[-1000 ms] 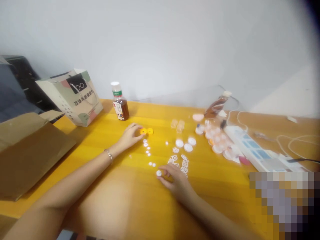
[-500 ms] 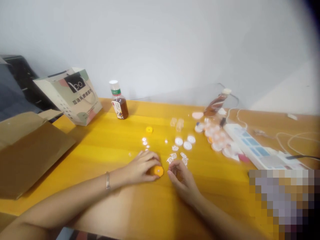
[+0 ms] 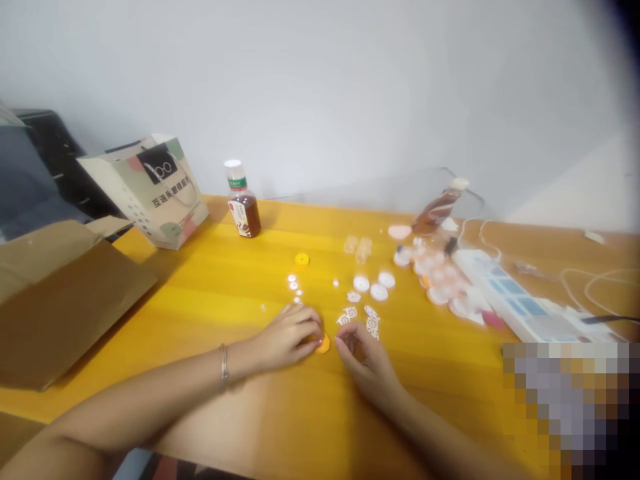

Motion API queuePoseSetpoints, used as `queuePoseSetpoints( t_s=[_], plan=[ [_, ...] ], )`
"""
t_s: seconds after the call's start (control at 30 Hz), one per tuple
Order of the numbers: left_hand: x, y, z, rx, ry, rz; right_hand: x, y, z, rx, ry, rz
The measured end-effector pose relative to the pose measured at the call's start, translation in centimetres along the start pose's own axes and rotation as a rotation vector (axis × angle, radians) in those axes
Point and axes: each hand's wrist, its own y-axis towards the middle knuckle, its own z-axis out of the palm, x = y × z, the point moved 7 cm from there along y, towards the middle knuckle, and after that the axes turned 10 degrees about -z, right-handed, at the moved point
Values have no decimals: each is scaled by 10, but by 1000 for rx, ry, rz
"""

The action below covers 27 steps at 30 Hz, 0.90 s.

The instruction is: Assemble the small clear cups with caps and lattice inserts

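Observation:
My left hand (image 3: 295, 337) is closed in a pinch over the left side of an orange scalloped disc (image 3: 325, 344). The fingertips hide part of the disc and whatever small thing is between them. Just to the right, my right hand (image 3: 367, 357) is apart from the disc, with its thumb and fingers curled together; I cannot see what they hold, if anything. Beyond the right hand lie several white openwork pieces (image 3: 372, 323). Small white round parts (image 3: 293, 285) rest past the left hand, below a yellow disc (image 3: 302, 259).
White wheels (image 3: 379, 292) and clear pieces (image 3: 364, 249) lie farther back. A bottle of dark liquid (image 3: 245, 213) and a paper bag (image 3: 170, 200) stand at the left, behind a cardboard box (image 3: 75, 300). At the right are a tilted bottle (image 3: 437, 210), a white-and-blue case (image 3: 505, 287) and cables.
My left hand's fingers have come together over the orange disc, covering more of it. The right hand keeps nearly the same pose. The whole view has shifted slightly.

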Motion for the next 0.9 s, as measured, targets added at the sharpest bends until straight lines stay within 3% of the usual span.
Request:
queuePoseSetpoints(
  t_s=[0.23, 0.4, 0.53, 0.77, 0.9],
  plan=[
    [-9, -5, -11, -100, 9, 0, 2, -4, 4, -57, 70, -43],
    [-14, -7, -14, -170, 7, 23, -1, -4, 17, 13, 424, 93],
    [-15, -9, -13, -195, 14, 36, -5, -4, 16, -34, 484, 182],
    [-16, -9, -7, -199, 13, 22, -10, -3, 18, -29, 506, 232],
    [-14, -3, -22, -108, 50, 37, -12, -4, 18, -44, 478, 243]
  ],
)
